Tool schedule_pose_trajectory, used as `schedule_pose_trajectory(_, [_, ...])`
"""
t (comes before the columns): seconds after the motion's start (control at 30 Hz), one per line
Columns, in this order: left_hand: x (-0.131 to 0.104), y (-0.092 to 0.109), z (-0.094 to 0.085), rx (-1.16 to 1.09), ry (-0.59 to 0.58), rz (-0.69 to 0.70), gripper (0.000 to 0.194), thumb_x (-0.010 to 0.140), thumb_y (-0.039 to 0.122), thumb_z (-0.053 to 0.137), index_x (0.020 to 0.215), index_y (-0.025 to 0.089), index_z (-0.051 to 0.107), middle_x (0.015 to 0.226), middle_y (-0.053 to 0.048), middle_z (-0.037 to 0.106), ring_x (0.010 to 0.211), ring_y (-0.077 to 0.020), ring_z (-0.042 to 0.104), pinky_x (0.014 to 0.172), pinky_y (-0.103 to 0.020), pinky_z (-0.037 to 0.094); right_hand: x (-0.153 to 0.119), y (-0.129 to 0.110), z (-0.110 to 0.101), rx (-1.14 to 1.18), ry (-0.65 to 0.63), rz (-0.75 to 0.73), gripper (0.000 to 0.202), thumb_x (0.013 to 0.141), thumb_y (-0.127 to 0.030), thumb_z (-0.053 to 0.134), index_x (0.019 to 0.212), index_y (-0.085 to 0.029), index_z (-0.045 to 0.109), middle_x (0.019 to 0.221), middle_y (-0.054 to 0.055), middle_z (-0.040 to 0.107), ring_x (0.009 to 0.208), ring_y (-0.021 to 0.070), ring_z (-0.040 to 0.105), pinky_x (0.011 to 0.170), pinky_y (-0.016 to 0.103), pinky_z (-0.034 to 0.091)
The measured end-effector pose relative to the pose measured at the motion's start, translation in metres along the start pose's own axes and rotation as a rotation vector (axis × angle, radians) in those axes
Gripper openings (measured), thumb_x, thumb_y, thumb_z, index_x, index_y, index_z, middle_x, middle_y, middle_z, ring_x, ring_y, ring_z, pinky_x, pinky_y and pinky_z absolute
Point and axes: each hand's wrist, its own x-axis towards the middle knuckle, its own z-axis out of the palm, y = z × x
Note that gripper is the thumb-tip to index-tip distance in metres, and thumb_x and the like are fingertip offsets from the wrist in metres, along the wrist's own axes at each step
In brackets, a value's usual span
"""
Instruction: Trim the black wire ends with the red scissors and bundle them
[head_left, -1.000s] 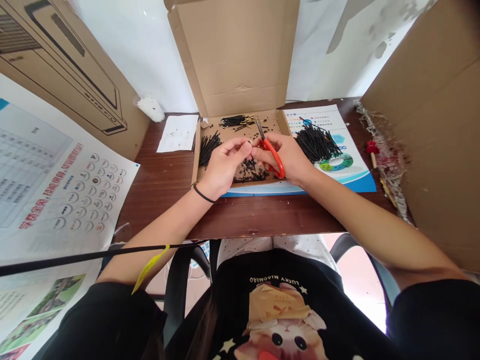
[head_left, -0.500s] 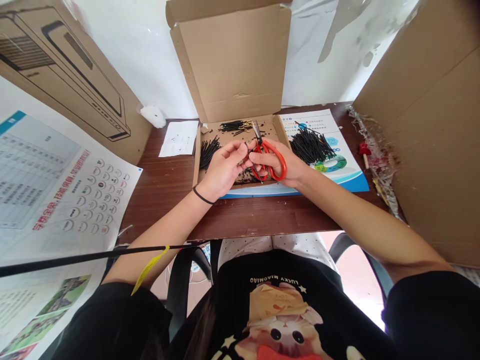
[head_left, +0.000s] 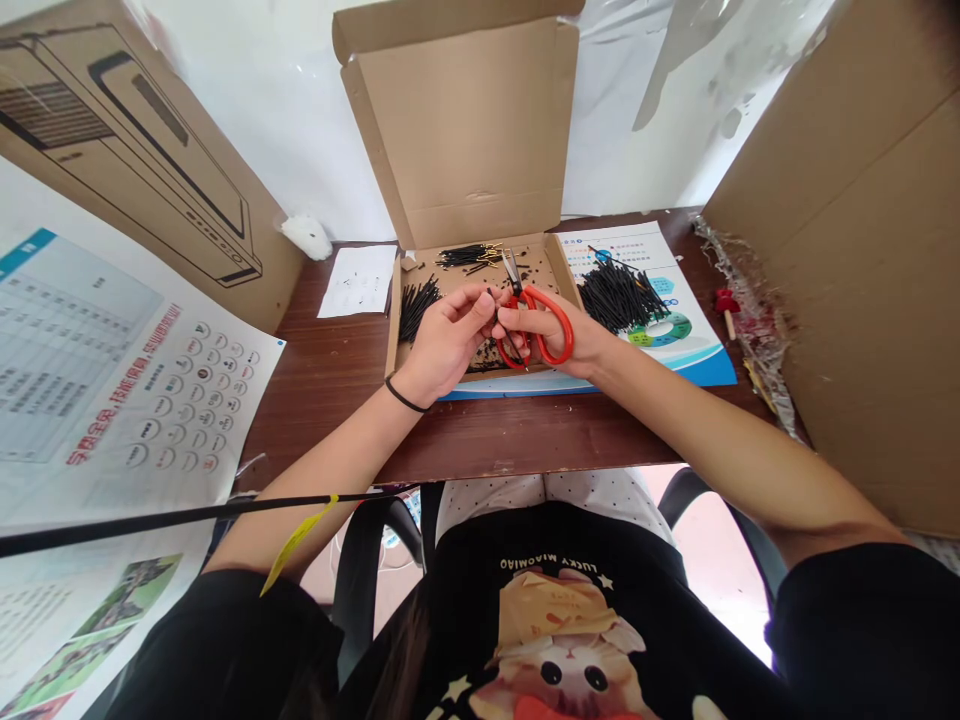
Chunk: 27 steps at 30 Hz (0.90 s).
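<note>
Over the open cardboard box, my left hand (head_left: 450, 340) pinches a thin black wire-like piece (head_left: 513, 350) between thumb and fingers. The piece slants down to the right, in front of my right fingers. My right hand (head_left: 574, 335) has its fingers in the red handles of scissors (head_left: 568, 350), whose metal blades point up and away. Its thumb and fingertips meet close to my left fingertips, at the black piece. Whether the right fingertips also grip the piece cannot be made out.
The cardboard box (head_left: 393, 330) holds a bundle of black pieces (head_left: 418, 305) at left, gold-tipped ones (head_left: 469, 256) at the back and small black scraps. A larger pile of black pieces (head_left: 622, 295) lies on a printed sheet at right. Cardboard panels (head_left: 847, 250) stand at both sides.
The black piece's lower end has shifted slightly between my fingers. Both hands stay nearly in place, and the scissors remain in my right hand.
</note>
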Motion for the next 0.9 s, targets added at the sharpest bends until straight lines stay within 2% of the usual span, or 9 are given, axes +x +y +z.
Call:
schedule_pose_trajectory(0.17, [0.000,0.000,-0.002,0.020,0.008,-0.038,0.023,0.073,0.037,0.082,0.080,0.019,0.070,0.079,0.001,0.067,0.060,-0.0049,0.057,0.064,-0.020,0.052,-0.001,0.000,0.001,-0.002,0.009,0.021,0.049,0.063,-0.046,0.086,0.085,-0.019,0.052,0.061,-0.005,0.062,0.046,0.0044,0.045,0.044,0.018,0.038])
schedule_pose_trajectory(0.3, [0.000,-0.001,-0.002,0.036,-0.009,-0.038,0.029,0.070,0.042,0.083,0.079,0.019,0.070,0.075,0.001,0.065,0.060,-0.0059,0.057,0.064,-0.021,0.052,-0.003,-0.001,0.002,-0.048,-0.004,0.023,0.047,0.065,-0.049,0.085,0.083,-0.021,0.051,0.051,-0.009,0.053,0.043,0.0062,0.044,0.043,0.020,0.037])
schedule_pose_trajectory(0.37, [-0.001,-0.002,-0.003,0.086,0.002,-0.008,0.031,0.070,0.045,0.083,0.078,0.019,0.068,0.074,0.001,0.064,0.061,-0.0074,0.058,0.064,-0.023,0.052,-0.003,-0.002,0.002,-0.113,0.029,0.023,0.047,0.065,-0.051,0.084,0.082,-0.022,0.051,0.054,-0.007,0.055,0.045,0.0079,0.047,0.043,0.022,0.038])
schedule_pose_trajectory(0.47, [-0.001,-0.004,-0.003,0.288,0.088,0.146,0.033,0.073,0.048,0.079,0.079,0.018,0.067,0.075,0.000,0.066,0.064,-0.0098,0.060,0.067,-0.026,0.053,-0.003,-0.004,-0.002,-0.350,0.201,-0.026,0.047,0.064,-0.054,0.082,0.081,-0.022,0.052,0.062,-0.002,0.062,0.049,0.0118,0.053,0.045,0.026,0.041])
schedule_pose_trajectory(0.6, [0.000,-0.006,-0.007,0.545,0.168,0.312,0.033,0.077,0.049,0.076,0.083,0.017,0.069,0.083,-0.004,0.071,0.078,-0.0131,0.066,0.078,-0.028,0.053,-0.005,-0.011,-0.010,-0.882,0.423,-0.312,0.041,0.073,-0.057,0.074,0.081,-0.020,0.059,0.062,-0.001,0.060,0.055,0.0130,0.052,0.055,0.029,0.040])
schedule_pose_trajectory(0.7, [0.001,-0.006,-0.009,0.641,0.197,0.336,0.035,0.075,0.050,0.076,0.084,0.017,0.069,0.082,-0.004,0.071,0.072,-0.0120,0.064,0.070,-0.026,0.051,-0.009,-0.017,-0.012,-1.197,0.434,-0.449,0.037,0.081,-0.055,0.066,0.079,-0.018,0.064,0.058,-0.002,0.055,0.057,0.0118,0.046,0.059,0.028,0.036])
schedule_pose_trajectory(0.8, [0.001,-0.007,-0.012,0.689,0.234,0.362,0.032,0.074,0.048,0.077,0.083,0.018,0.070,0.080,-0.003,0.071,0.068,-0.0113,0.061,0.066,-0.026,0.049,-0.012,-0.019,-0.012,-1.358,0.423,-0.449,0.037,0.084,-0.055,0.061,0.080,-0.019,0.068,0.058,-0.001,0.056,0.057,0.0126,0.045,0.059,0.028,0.032])
schedule_pose_trajectory(0.9, [0.001,-0.007,-0.012,0.714,0.246,0.386,0.025,0.077,0.043,0.076,0.082,0.019,0.071,0.082,-0.003,0.072,0.074,-0.0129,0.062,0.071,-0.026,0.049,-0.013,-0.019,-0.011,-1.418,0.406,-0.421,0.039,0.084,-0.057,0.060,0.090,-0.020,0.072,0.063,0.002,0.062,0.060,0.0157,0.050,0.062,0.030,0.033])
